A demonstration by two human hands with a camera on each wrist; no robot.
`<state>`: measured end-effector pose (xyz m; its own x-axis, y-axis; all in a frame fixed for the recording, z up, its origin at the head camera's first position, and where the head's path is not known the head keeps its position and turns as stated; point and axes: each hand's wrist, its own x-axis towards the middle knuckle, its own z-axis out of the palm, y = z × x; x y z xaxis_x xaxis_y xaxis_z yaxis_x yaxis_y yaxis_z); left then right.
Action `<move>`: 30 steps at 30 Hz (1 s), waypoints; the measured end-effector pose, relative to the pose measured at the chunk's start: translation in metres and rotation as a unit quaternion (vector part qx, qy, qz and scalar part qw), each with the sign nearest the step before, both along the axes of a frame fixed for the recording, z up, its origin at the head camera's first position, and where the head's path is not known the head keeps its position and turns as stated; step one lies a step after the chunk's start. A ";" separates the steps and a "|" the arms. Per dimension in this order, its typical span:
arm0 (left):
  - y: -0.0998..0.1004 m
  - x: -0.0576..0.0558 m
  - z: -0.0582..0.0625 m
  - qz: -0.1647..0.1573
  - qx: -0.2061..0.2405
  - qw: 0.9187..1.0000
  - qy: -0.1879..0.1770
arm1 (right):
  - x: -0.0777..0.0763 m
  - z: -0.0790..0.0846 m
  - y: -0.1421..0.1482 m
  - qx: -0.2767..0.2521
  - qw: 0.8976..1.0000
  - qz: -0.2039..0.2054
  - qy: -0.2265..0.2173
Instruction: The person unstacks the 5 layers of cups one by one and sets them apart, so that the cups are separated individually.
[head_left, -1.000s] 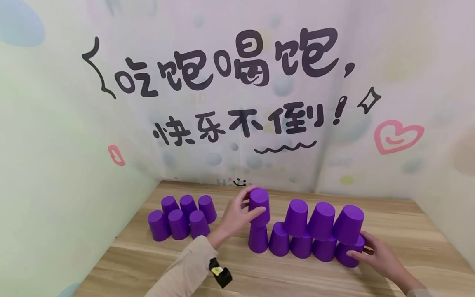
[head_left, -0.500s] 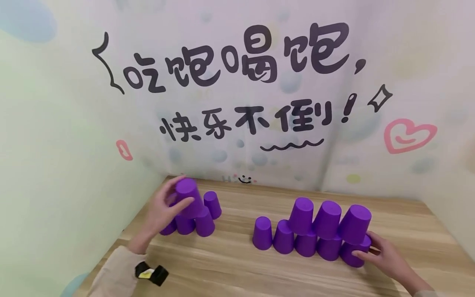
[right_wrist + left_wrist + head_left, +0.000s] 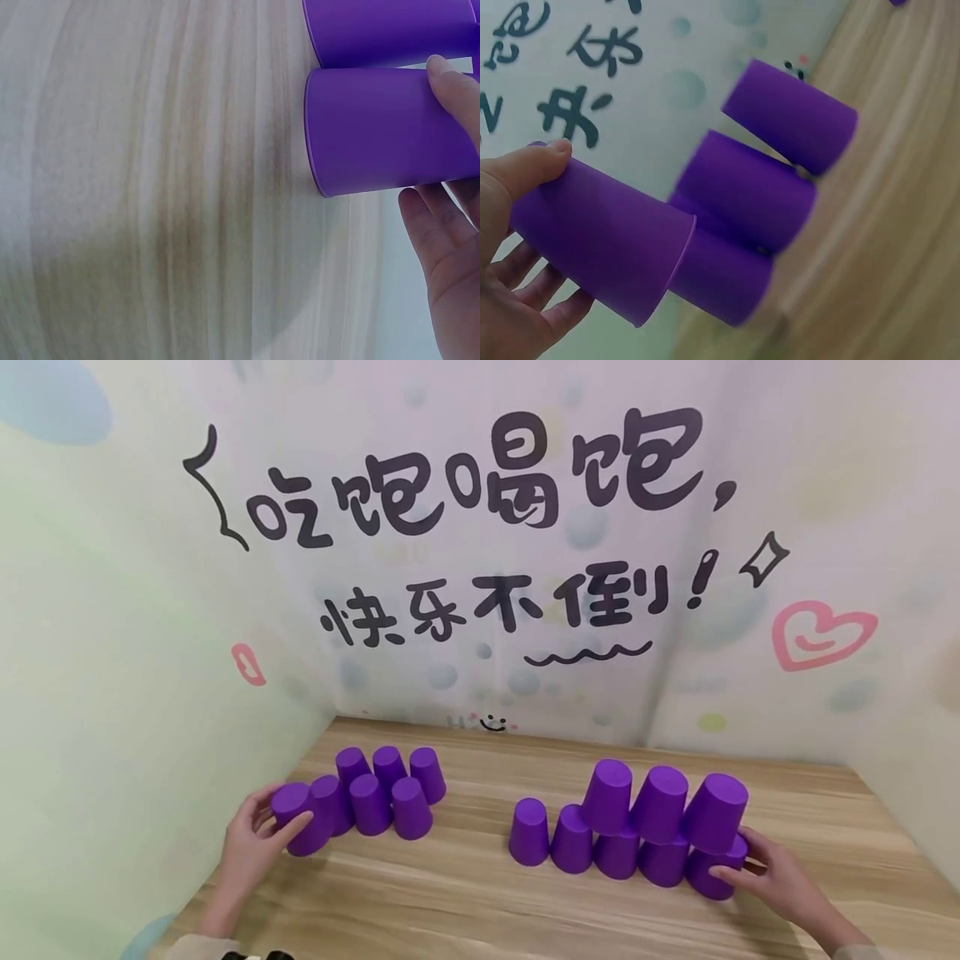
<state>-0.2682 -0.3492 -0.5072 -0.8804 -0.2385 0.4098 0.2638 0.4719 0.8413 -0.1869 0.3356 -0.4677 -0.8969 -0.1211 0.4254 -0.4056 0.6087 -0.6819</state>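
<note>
My left hand (image 3: 251,843) grips an upside-down purple cup (image 3: 604,236) between thumb and fingers, at the left end of a group of purple cups. In the head view this held cup overlaps the cup beside it (image 3: 330,806); whether its rim touches the table cannot be told. My right hand (image 3: 776,872) holds the end cup (image 3: 382,131) of a lower row, thumb on the near side and fingers at its outer side. Three more cups rest bottom-up on that row, the middle one (image 3: 662,806) among them. The row's leftmost cup (image 3: 529,833) has nothing on top.
Behind the left group's front cups stand three more upside-down cups, such as the back right one (image 3: 427,775). Bare wood table (image 3: 465,893) lies between the two groups. A printed cloth backdrop (image 3: 450,693) rises at the table's back edge.
My left hand has lifted the cup off the leftmost end of the right row, carried it left over the other group and lowered it at that group's left end. My right hand stays put.
</note>
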 end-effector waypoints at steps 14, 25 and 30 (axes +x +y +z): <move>0.060 0.061 0.049 0.020 0.028 0.992 -0.123 | 0.003 -0.002 0.002 -0.001 1.000 0.005 0.000; 0.051 0.049 0.038 0.014 0.028 0.992 -0.123 | 0.002 -0.003 0.002 -0.004 1.000 0.007 0.002; 0.036 0.035 0.012 0.025 0.021 0.994 -0.107 | 0.000 -0.002 0.001 -0.008 1.000 0.015 0.006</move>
<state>-0.2334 -0.3132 -0.4953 -0.9333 -0.2962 0.2031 0.0538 0.4439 0.8945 -0.1867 0.3371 -0.4694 -0.8875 -0.1415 0.4386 -0.4322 0.5857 -0.6857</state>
